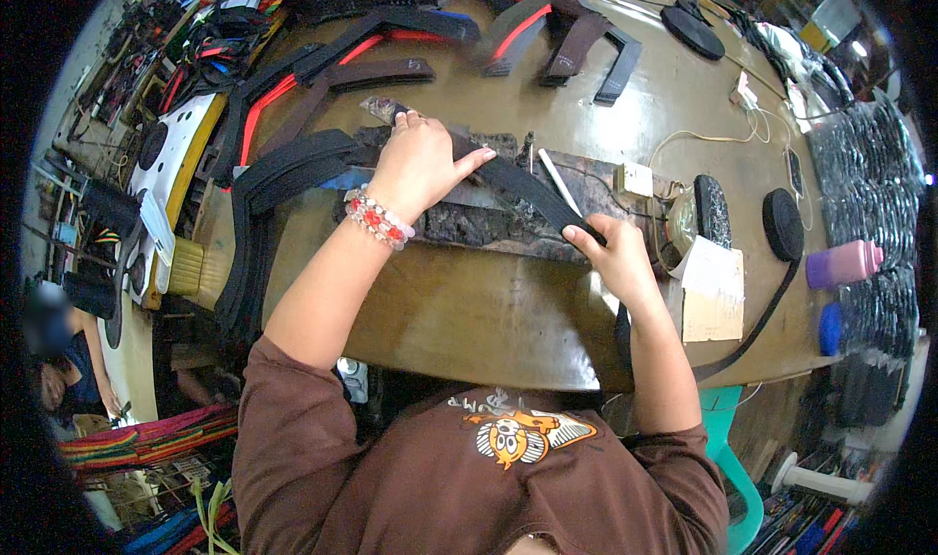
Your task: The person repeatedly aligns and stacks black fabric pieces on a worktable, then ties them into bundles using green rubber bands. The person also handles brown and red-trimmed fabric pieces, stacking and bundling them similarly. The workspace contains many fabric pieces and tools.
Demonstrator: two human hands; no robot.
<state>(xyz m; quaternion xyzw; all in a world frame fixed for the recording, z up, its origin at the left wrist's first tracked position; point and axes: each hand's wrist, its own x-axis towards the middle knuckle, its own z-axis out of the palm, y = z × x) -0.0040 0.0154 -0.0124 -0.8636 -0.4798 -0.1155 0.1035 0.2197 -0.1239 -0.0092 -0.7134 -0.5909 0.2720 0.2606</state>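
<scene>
A black webbing strap (538, 192) is stretched slantwise between my two hands, above a dark, scarred board (469, 225). My left hand (418, 155) presses over its far end, thumb extended along it. The near end is pinched between the thumb and fingers of my right hand (619, 254). A crumpled clear-wrapped piece (379, 108) shows just past my left fingers; its kind is unclear. Beside the strap lie a white pen-like stick (559, 181) and a small upright post (529, 152). Stacked black webbing lengths (293, 166) hang in a bend to the left of my left hand.
A webbing roll (783, 225) stands at the right, its tail trailing over the table's front edge. Nearby are a cream electrical box (634, 180), a cardboard piece (712, 298) and a pink-purple bottle (843, 264). More strap bundles (579, 46) lie at the back. A person (73, 357) sits far left.
</scene>
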